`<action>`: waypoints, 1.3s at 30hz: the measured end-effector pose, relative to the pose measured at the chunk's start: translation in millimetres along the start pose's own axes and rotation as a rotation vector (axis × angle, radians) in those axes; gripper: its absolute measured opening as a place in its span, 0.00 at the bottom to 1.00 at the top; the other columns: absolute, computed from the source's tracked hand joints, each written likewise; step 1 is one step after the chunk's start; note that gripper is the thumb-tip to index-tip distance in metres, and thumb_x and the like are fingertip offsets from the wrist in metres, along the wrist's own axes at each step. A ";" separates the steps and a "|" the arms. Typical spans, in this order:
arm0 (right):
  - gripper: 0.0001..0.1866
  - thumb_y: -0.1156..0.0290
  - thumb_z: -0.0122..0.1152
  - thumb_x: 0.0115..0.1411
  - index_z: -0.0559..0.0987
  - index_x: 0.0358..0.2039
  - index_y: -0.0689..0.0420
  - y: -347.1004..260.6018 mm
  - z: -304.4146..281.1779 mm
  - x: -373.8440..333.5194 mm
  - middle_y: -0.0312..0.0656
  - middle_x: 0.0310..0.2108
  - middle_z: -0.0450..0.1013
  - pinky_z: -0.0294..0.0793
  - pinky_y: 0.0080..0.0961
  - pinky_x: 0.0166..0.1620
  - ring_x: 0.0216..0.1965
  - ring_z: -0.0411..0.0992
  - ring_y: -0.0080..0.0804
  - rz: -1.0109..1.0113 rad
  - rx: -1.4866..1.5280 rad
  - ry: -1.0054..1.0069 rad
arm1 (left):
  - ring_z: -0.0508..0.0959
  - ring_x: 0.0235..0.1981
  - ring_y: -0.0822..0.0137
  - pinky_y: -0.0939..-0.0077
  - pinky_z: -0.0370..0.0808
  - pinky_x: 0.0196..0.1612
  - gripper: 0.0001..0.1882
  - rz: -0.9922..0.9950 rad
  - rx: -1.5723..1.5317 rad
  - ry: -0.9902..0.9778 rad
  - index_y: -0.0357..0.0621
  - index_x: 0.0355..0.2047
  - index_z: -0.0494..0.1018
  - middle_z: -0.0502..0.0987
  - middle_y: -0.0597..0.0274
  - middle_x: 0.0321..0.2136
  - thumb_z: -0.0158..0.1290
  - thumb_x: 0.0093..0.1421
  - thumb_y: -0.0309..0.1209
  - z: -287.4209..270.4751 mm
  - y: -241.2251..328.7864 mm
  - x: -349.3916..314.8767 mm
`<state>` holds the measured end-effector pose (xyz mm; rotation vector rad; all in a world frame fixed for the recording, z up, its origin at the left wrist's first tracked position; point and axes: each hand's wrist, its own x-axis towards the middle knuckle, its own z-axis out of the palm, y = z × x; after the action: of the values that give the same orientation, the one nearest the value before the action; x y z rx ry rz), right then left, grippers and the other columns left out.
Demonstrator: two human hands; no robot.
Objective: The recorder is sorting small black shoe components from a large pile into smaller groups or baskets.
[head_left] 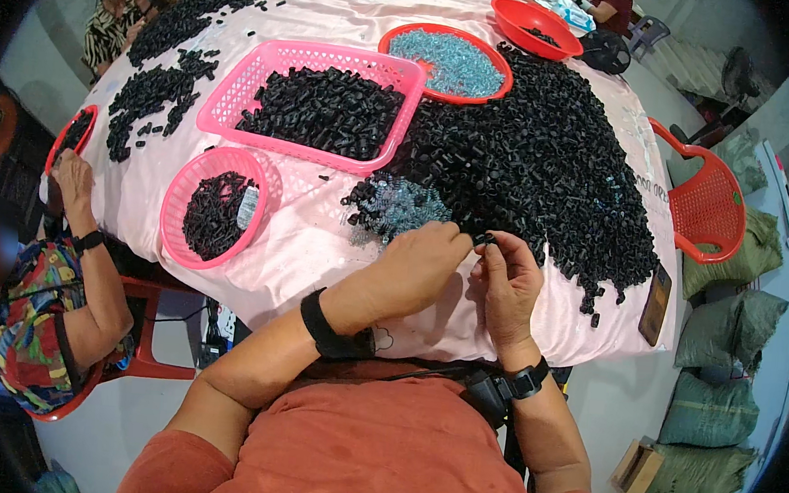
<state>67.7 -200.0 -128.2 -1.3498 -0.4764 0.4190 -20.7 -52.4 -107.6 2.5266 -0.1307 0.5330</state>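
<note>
Close together over the near edge of the table are my two hands. My right hand (511, 279) pinches a small black plastic part (482, 239) between thumb and fingertips. Beside it, my left hand (419, 265) is closed with its fingers curled together; what it grips, if anything, is hidden. Just beyond the left hand lies a small heap of shiny, pale bluish bits (405, 206), too small to make out singly. A broad pile of short black plastic parts (550, 157) spreads beyond and to the right of my hands.
A pink rectangular basket (215, 114) and a round pink basket (172, 220) hold black parts. One red tray (507, 87) holds bluish bits. A phone (656, 306) lies at the right edge. Another person's hand (73, 180) is at the left; a red chair (714, 211) stands right.
</note>
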 end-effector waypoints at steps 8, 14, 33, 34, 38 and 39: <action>0.08 0.75 0.55 0.65 0.76 0.44 0.61 0.1 2.9 -1.5 0.36 0.33 0.77 0.73 0.13 0.28 0.27 0.72 0.15 0.025 -0.050 -0.077 | 0.76 0.31 0.48 0.64 0.73 0.34 0.06 -0.057 -0.328 0.187 0.36 0.34 0.72 0.74 0.51 0.29 0.53 0.55 0.17 -17.4 0.6 14.5; 0.08 0.77 0.55 0.64 0.77 0.43 0.63 1.9 2.9 0.1 0.37 0.32 0.79 0.75 0.15 0.32 0.29 0.74 0.16 -0.051 -0.186 -0.136 | 0.78 0.31 0.51 0.65 0.74 0.33 0.04 -0.061 -0.343 0.204 0.36 0.32 0.74 0.74 0.52 0.30 0.54 0.55 0.17 -16.2 1.9 14.0; 0.08 0.77 0.56 0.64 0.77 0.43 0.64 2.9 1.9 -0.4 0.37 0.31 0.78 0.75 0.16 0.32 0.29 0.75 0.17 -0.039 -0.139 -0.165 | 0.79 0.28 0.58 0.71 0.74 0.30 0.07 -0.079 -0.359 0.229 0.36 0.33 0.76 0.77 0.54 0.28 0.54 0.54 0.15 -13.0 5.7 16.9; 0.08 0.77 0.56 0.64 0.77 0.43 0.64 1.4 3.9 -1.0 0.37 0.31 0.78 0.75 0.16 0.32 0.29 0.75 0.17 -0.041 -0.143 -0.164 | 0.79 0.27 0.59 0.72 0.74 0.30 0.07 -0.080 -0.353 0.240 0.36 0.33 0.76 0.77 0.54 0.27 0.55 0.54 0.16 -13.6 4.7 15.8; 0.08 0.76 0.56 0.65 0.77 0.43 0.64 0.1 3.1 -0.7 0.38 0.32 0.78 0.76 0.16 0.31 0.29 0.75 0.17 -0.019 -0.125 -0.156 | 0.79 0.27 0.61 0.73 0.74 0.30 0.05 -0.108 -0.349 0.246 0.36 0.33 0.75 0.77 0.54 0.27 0.55 0.55 0.18 -12.0 2.9 16.5; 0.08 0.76 0.55 0.65 0.76 0.43 0.63 0.8 2.4 -0.3 0.38 0.33 0.78 0.77 0.16 0.30 0.29 0.75 0.18 -0.027 -0.129 -0.167 | 0.79 0.27 0.61 0.73 0.74 0.30 0.05 -0.109 -0.346 0.244 0.36 0.33 0.75 0.77 0.54 0.27 0.55 0.55 0.18 -13.4 1.9 17.5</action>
<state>66.1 -198.0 -128.6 -1.4369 -0.6688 0.4880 -9.7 -46.5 -89.4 2.1034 0.0064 0.7032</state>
